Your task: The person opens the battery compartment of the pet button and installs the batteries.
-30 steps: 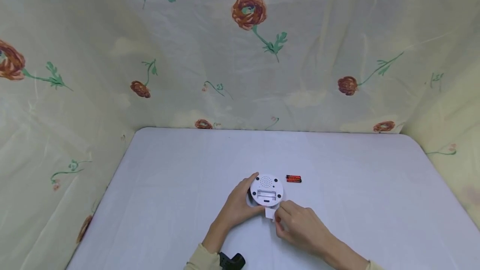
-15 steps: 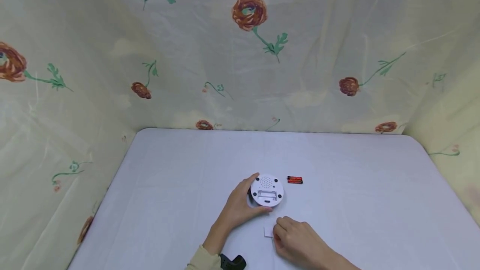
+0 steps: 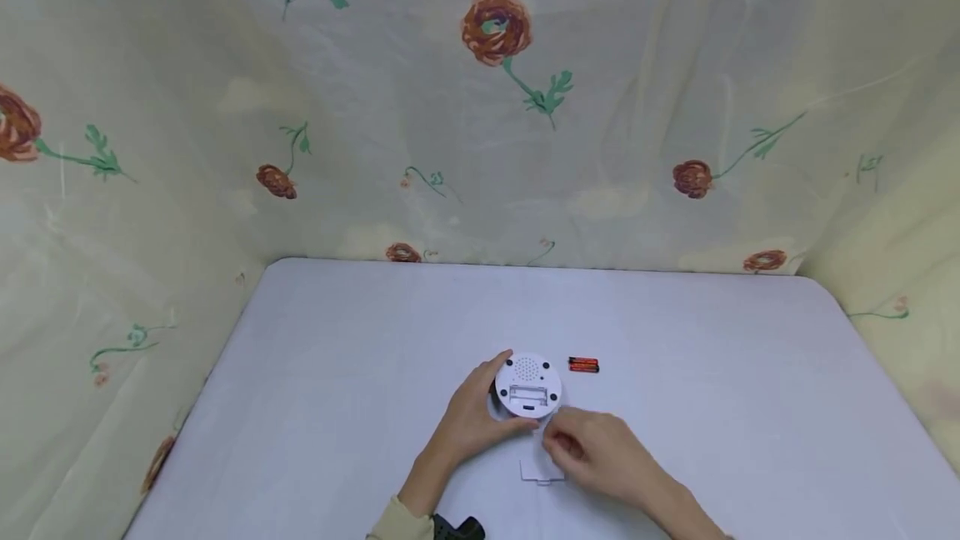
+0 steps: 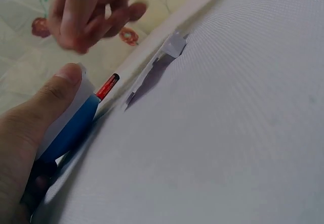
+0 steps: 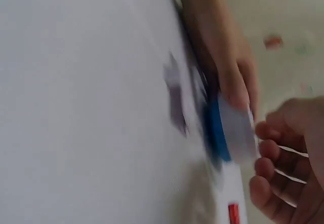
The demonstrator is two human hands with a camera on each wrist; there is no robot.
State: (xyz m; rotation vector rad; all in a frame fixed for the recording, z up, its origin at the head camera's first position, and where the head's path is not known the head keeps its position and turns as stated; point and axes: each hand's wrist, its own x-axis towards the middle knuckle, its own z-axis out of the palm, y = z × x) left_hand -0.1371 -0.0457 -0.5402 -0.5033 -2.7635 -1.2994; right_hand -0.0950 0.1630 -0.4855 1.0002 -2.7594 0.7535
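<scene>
A round white device with a blue side lies with its underside up, showing a speaker grille, dark feet and an uncovered battery compartment. My left hand grips it around its left rim, with the thumb at the near edge. My right hand hovers just below and right of the device, fingers loosely bent and nothing between them. On the tabletop in front of the device lies a white battery cover, partly hidden by the right hand in the head view. Two red-and-black batteries lie right of the device.
A white cloth covers the table. Flower-printed curtain hangs behind it and along both sides. A black strap-like item sits at the left wrist.
My right hand carried the battery cover toward the near edge, put it on the table and let go, then rose back toward the device. The left hand keeps its hold.
</scene>
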